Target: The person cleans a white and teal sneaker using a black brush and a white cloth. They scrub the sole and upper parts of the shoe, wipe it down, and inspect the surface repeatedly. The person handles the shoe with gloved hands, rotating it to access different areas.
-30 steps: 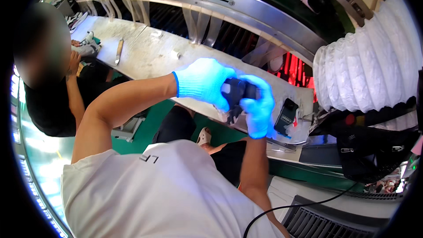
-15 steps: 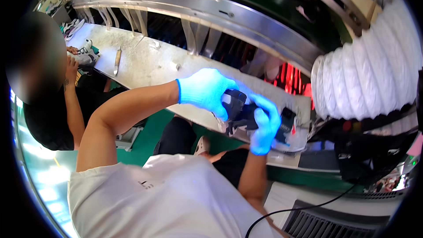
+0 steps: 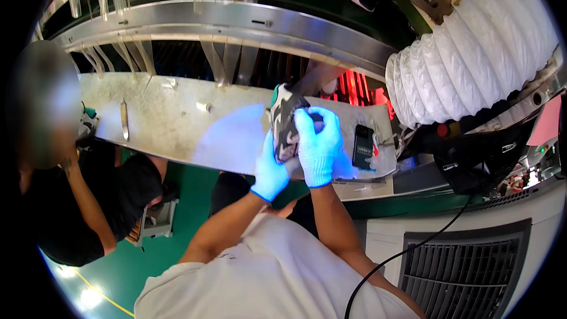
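Observation:
Both of my hands wear knit gloves, lit bright blue, and between them is a grey, black and white sneaker (image 3: 283,124) with a teal patch at its far end. My left hand (image 3: 271,170) grips it from the near left side. From the right, my right hand (image 3: 320,146) is closed round the shoe, its fingers at the dark opening. The sneaker is held lengthwise over the worktable (image 3: 230,133), its far end pointing away from me. My fingertips on its hidden side do not show.
A wooden-handled knife (image 3: 124,119) and a small white scrap (image 3: 203,107) lie on the table to the left. A dark phone (image 3: 363,146) is at its right end. Beyond runs a metal rail (image 3: 236,22) with clear strips. A white ribbed duct (image 3: 466,53) hangs at right; a co-worker (image 3: 88,201) sits at left.
The sneaker has turned from lying crosswise to pointing away from me. My left hand has come down to its near left side, and my right hand has closed round its right side.

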`<move>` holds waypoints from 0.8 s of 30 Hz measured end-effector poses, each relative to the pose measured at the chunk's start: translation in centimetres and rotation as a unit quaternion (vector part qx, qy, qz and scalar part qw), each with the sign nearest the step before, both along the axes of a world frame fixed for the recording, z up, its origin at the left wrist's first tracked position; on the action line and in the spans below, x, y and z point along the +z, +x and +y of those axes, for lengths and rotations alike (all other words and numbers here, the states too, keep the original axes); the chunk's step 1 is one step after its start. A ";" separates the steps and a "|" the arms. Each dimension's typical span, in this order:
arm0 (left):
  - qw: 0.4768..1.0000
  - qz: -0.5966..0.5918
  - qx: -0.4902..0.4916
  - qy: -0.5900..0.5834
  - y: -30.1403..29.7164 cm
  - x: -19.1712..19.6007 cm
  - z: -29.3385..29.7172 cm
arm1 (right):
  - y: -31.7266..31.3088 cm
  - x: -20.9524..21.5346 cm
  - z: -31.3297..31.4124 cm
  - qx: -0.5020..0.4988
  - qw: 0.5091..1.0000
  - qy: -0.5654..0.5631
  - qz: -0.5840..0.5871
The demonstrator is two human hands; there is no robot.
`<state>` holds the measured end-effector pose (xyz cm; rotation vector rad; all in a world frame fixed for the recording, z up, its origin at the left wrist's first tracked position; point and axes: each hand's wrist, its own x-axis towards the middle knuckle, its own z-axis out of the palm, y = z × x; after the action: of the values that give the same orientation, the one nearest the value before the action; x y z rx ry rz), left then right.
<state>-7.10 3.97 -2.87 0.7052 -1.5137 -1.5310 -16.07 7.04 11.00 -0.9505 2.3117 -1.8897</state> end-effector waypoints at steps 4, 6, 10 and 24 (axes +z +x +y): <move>0.989 -0.036 -0.131 0.065 7.0 2.2 0.1 | 1.4 0.2 6.9 0.162 0.986 -0.015 -0.048; 0.976 -0.125 -0.168 0.065 12.1 2.0 1.8 | 3.7 -0.7 10.7 0.230 0.972 0.031 -0.041; 0.935 -0.246 -0.197 0.164 17.7 1.5 6.1 | 8.0 -4.5 14.4 0.322 0.943 0.071 0.040; 0.920 -0.261 -0.088 -0.280 16.7 4.0 4.9 | 7.9 -9.4 15.7 0.315 0.938 0.143 -0.006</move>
<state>9.65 8.92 1.15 0.6713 -2.3407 -0.9691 -8.18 22.79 1.62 -1.4024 1.8677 -1.2596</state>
